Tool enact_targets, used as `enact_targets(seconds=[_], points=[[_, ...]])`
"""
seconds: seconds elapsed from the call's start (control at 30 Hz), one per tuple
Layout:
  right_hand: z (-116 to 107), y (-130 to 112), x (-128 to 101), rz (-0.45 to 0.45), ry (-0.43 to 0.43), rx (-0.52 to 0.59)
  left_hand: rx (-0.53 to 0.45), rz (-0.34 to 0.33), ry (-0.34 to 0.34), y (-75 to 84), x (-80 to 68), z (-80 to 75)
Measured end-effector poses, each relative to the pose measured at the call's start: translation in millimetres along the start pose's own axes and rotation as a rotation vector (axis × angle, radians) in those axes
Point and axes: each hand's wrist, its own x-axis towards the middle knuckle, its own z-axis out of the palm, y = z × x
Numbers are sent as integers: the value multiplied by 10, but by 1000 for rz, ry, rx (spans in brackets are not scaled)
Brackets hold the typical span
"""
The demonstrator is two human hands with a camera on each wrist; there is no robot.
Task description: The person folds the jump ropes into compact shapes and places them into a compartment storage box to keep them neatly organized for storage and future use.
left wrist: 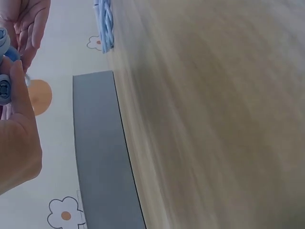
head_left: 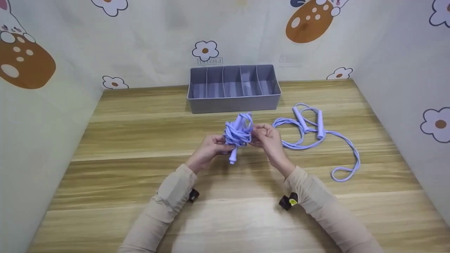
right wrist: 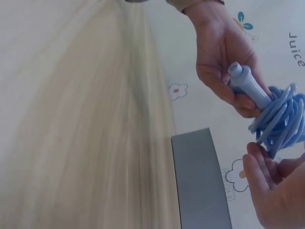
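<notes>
A light purple jump rope (head_left: pixel 238 134), its cord wound round its handles into a bundle, is held up above the table. My left hand (head_left: pixel 210 149) grips it by the handles from the left; one handle end (right wrist: pixel 248 83) sticks out beside the thumb in the right wrist view. On the other side my right hand (head_left: pixel 270 140) pinches the wound cord with its fingertips, thumb partly hidden. In the left wrist view, two handle ends (left wrist: pixel 4 89) show at the left edge, next to my left thumb.
Behind the hands stands a grey box (head_left: pixel 235 104) with several compartments, near the back wall. To the right, a second purple jump rope (head_left: pixel 320 124) lies loosely spread on the wooden table (head_left: pixel 140 182). Patterned cloth walls (head_left: pixel 154 45) enclose the back and sides.
</notes>
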Motion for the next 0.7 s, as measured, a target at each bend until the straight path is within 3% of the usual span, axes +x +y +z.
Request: enact_targets(seconds=[0.2, 0.33, 0.43, 0.57, 0.7], points=[[-8, -12, 45, 38, -22, -47, -23, -45, 35, -43, -9, 4], [-5, -30, 40, 70, -32, 71, 9, -64, 27, -61, -18, -3], [-12, -41, 21, 45, -75, 121, 20, -81, 35, -65, -22, -12], [-28, -40, 15, -3, -147, 24, 37, -89, 47, -59, -25, -18], [-43, -35, 53, 20, -170, -24, 59, -86, 36, -59, -33, -20]])
